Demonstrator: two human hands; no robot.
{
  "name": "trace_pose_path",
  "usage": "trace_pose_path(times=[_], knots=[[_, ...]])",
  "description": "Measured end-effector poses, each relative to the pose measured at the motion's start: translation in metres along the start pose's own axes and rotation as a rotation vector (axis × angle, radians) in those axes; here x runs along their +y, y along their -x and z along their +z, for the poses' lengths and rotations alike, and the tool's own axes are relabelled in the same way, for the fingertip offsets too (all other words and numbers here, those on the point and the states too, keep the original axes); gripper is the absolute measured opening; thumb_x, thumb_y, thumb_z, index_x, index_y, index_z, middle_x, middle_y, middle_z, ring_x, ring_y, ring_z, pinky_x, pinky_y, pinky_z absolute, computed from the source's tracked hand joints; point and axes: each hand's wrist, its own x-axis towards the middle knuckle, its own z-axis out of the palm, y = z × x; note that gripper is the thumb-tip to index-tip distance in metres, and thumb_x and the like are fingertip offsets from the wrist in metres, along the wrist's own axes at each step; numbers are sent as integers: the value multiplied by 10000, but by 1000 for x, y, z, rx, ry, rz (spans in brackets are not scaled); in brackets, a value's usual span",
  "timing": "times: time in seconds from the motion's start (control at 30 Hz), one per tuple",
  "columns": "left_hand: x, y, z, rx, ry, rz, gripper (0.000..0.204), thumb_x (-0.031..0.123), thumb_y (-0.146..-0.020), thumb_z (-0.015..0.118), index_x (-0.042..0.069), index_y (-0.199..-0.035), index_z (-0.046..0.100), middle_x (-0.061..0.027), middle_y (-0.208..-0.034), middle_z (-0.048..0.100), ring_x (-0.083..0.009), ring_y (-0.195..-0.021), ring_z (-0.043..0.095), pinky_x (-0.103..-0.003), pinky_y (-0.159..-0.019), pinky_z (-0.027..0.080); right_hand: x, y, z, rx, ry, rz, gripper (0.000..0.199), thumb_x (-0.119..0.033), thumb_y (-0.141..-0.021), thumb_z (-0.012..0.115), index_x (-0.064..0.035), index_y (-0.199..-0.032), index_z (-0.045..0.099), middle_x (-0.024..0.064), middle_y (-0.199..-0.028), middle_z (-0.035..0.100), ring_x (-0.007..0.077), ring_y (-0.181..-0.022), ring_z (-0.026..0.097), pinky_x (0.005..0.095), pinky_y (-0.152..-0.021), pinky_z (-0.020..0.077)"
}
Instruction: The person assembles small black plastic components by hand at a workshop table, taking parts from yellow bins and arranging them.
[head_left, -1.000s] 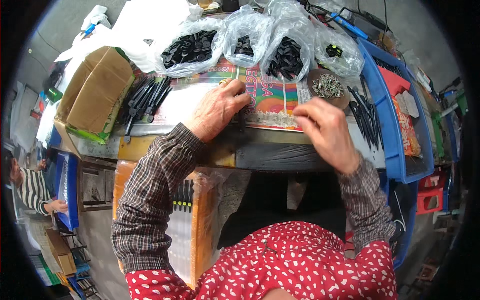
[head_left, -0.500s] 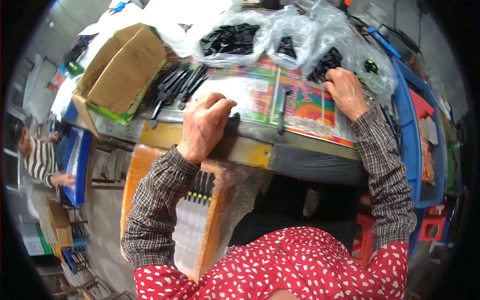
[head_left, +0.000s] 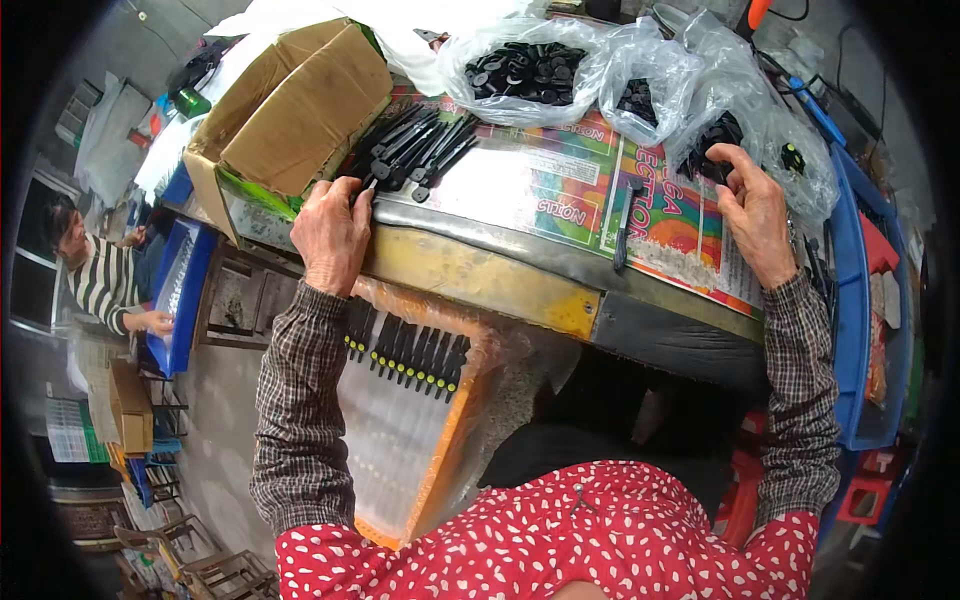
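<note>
At the near left end of a pile of slim black sticks with rounded ends, my left hand is closed, its thumb and forefinger pinched together. What lies between them is mostly hidden. My right hand is at the mouth of a clear plastic bag, thumb and forefinger curved and apart beside small black parts. Nothing shows between those fingers. Between my hands, a single slim black stick lies alone on the colourful printed sheet.
An open cardboard box stands left of the pile. More bagged black parts sit at the back. Below the table edge, an orange-rimmed box holds a row of black pieces with yellow-green dots. A blue crate is on the right; a co-worker sits far left.
My left hand has gone left to the pile's near end and closed. My right hand stays by the bag, its thumb and forefinger now further apart. The view has shifted a little.
</note>
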Motion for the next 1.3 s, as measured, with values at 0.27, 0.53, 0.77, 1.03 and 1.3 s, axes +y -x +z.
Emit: trace_pose_path(times=[0.27,0.53,0.77,1.03,1.3], knots=[[12,-6,1,-106,-21,-18,191,283,-862,689,98,-880,649,-105,-890,640,-340,-826,653,-450,-689,510,3,17,-8,-126,-340,59,178,-15,-898,537,9,-1015,669,21,-761,625,44,-568,529,218,-499,421],[1,-6,-1,-107,20,-5,146,202,-809,683,82,-876,633,-123,-855,642,-344,-832,645,-455,-708,503,-22,50,-30,-217,-504,175,287,70,-884,470,41,-1118,633,35,-853,633,41,-629,563,184,-523,413],[7,15,-25,-100,3,10,176,193,-817,667,58,-874,571,-142,-815,649,-358,-800,642,-466,-682,494,-26,79,-37,-131,-388,-8,249,105,-849,570,6,-1048,682,16,-797,527,51,-615,499,215,-577,444],[64,61,-54,-184,622,-172,245,30,-865,676,-11,-1107,678,-23,-749,682,-29,-647,564,-202,-579,460,-44,114,-41,-107,-453,-88,254,107,-814,648,-1,-1041,688,81,-991,591,104,-735,628,234,-599,518],[145,112,-67,-418,1090,-160,150,-3,-791,730,-4,-934,682,-11,-726,641,-31,-588,499,-215,-551,419,-59,141,-34,-81,-616,-80,205,5,-802,733,13,-998,674,86,-867,656,134,-696,632,250,-598,517]])
